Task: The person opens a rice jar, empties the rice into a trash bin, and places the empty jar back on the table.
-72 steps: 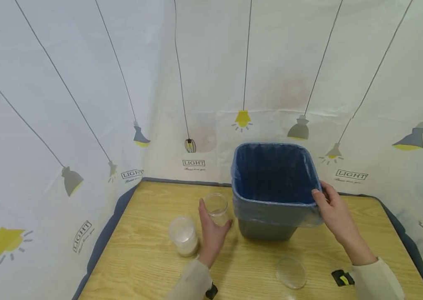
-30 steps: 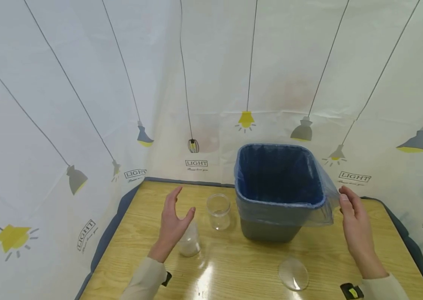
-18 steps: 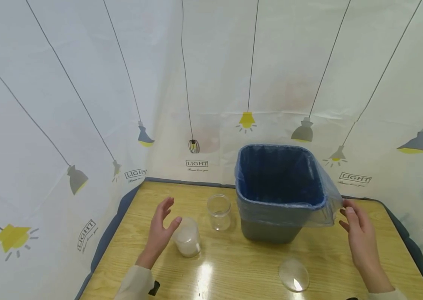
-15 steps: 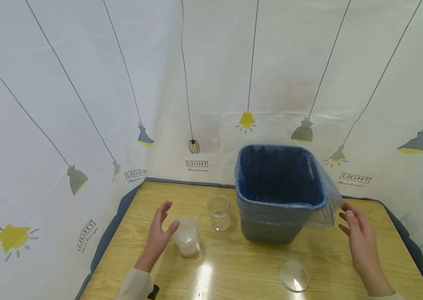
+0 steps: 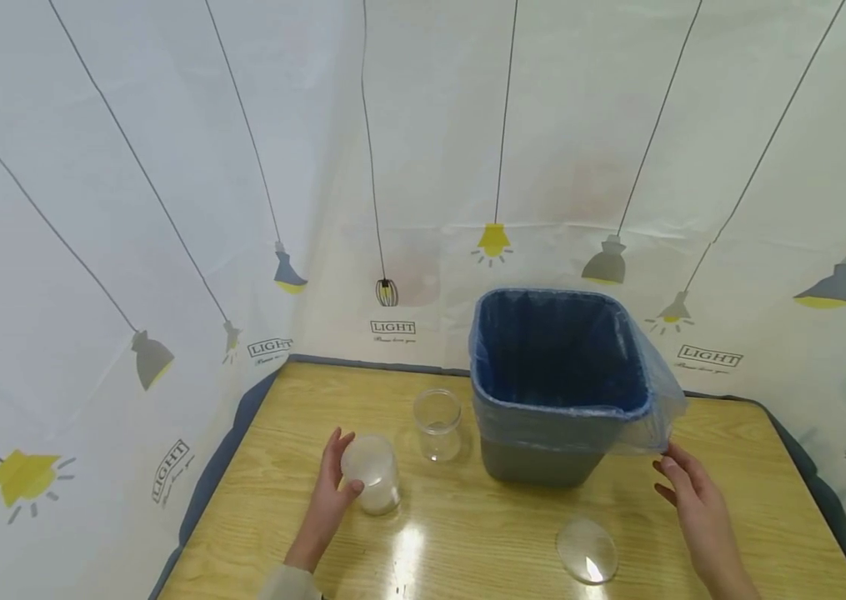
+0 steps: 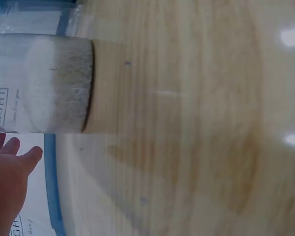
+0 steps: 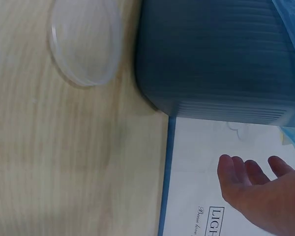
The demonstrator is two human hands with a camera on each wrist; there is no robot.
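My left hand is beside a clear jar, fingers and thumb spread at its left side. In the left wrist view a small gap shows between the fingertips and this jar, whose lower part holds something white and grainy. Just right of it stands an uncovered clear jar. My right hand hangs with loosely bent fingers near the right side of the grey bin, just below the loose edge of its blue bin bag. The right wrist view shows these fingers holding nothing.
A clear round lid lies flat in front of the bin, left of my right hand. The wooden table backs onto white sheeting printed with lamps, with a blue strip along its edge.
My left hand let go of the uncovered jar and moved left to the jar with white contents. My right hand released the bin bag's rim, which now sags outward, and lowered.
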